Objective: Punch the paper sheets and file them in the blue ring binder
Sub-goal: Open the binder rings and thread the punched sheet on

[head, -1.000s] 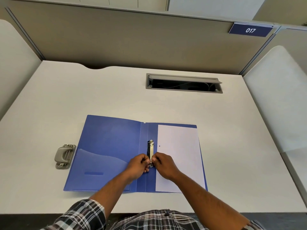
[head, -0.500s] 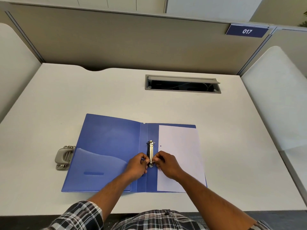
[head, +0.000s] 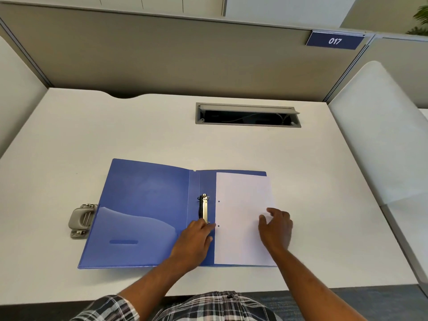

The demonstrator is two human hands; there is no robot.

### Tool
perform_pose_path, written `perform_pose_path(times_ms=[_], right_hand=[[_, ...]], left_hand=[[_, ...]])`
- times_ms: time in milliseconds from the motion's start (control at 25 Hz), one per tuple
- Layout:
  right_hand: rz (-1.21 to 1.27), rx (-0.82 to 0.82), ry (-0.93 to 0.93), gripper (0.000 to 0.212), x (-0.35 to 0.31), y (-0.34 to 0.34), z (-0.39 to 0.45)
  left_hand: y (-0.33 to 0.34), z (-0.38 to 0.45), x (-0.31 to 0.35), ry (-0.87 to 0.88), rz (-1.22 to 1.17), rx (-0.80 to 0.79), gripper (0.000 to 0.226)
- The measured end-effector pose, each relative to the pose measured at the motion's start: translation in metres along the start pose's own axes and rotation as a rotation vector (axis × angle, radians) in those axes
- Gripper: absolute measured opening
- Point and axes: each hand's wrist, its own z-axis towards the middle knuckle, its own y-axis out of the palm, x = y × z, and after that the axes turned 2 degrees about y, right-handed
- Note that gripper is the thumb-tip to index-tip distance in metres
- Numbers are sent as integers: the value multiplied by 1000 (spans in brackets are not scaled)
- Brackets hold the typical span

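I see a plain white bench (head: 115, 135) inside a cubicle, with a grey-beige partition (head: 162, 54) along its far edge and white side panels to either side. A rectangular cable slot (head: 247, 115) with a grey frame is cut into the bench near the far edge, and its lid is tipped open. On the partition's top right corner sits a dark blue plate (head: 334, 40) that reads "017". A bit of green plant (head: 420, 22) shows beyond it.

The binder (head: 143, 205) lies open and flat in the middle of the bench, toward the near edge, with its metal ring clip (head: 204, 208) on the spine. A white sheet (head: 243, 205) with two punched holes rests on the right cover, its holes just beside the clip and not on the rings. A grey punch (head: 81, 220) sits touching the binder's left edge.

My left hand (head: 194, 242) rests on the spine, its fingers held together at the near end of the clip; I cannot tell whether they pinch it. My right hand (head: 275, 228) lies on the sheet's right edge, fingers spread. Plaid sleeves show at the near edge.
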Motion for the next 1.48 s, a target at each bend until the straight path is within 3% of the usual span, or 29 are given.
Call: perform_pose_path(times_ms=[160,440,600,680,1040,1160,1360,1480], right_hand=[[-122,-87,163,62,5,0,8],[1,-142,306,63,2,-3,25],[166,-172,271,29,11,-11,32],[207,-182,243,23,12,-12,30],[274,-334,73,44,24,-21,11],[352,-322,47,41,27,-29,13],[536,-403,100,35,26,-44,19],[562,-430,60,35,19,-48,17]], left_hand=[[8,0,0,-11,126,-93,50],[9,0,0,3,181,-145,53],[10,-1,2,-11,180,-148,54],[12,-3,3,-28,168,-147,56],[21,-8,5,-97,78,-127,60],[15,-4,9,-133,-77,-36,49],[-15,11,14,-214,-303,306,13],[-33,23,8,-303,-369,385,13]])
